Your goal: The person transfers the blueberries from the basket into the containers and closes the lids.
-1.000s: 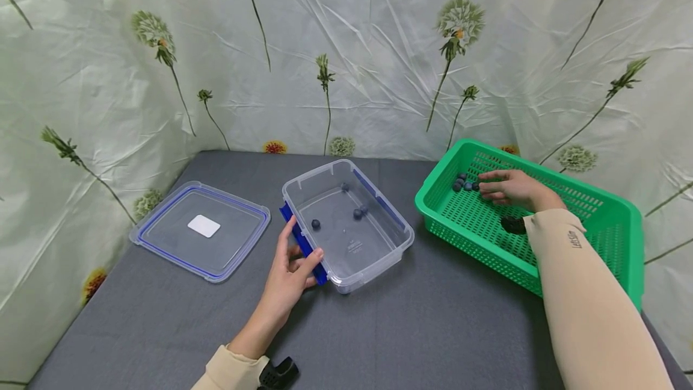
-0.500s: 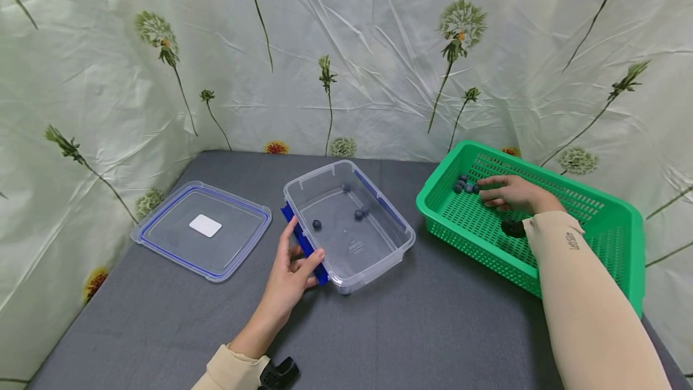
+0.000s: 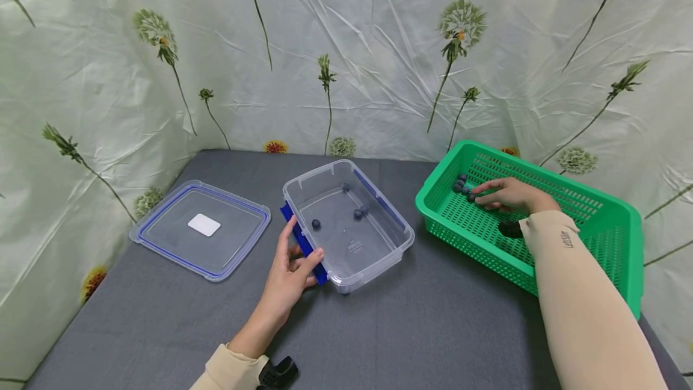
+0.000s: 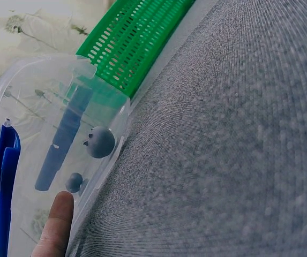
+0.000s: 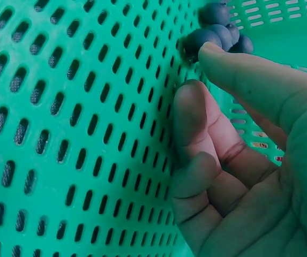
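Head view: left hand (image 3: 289,275) has its grip clamped on the clear rectangular plastic container (image 3: 379,233), at its blue plastic side latch (image 3: 304,243). A few small round dark-blue berries (image 3: 316,224) lie in the container. Right hand (image 3: 511,195) is down inside the green perforated plastic basket (image 3: 476,245), on the right of the grey cloth-covered counter (image 3: 422,330). More dark-blue berries cluster at the basket's left end. Right wrist view: one fingertip touches the nearest berry (image 5: 199,43), lower fingers curled; can't tell if that grip is clamped on it. Clear flat blue-edged lid (image 3: 200,248) with white label (image 3: 204,225) lies left of the container.
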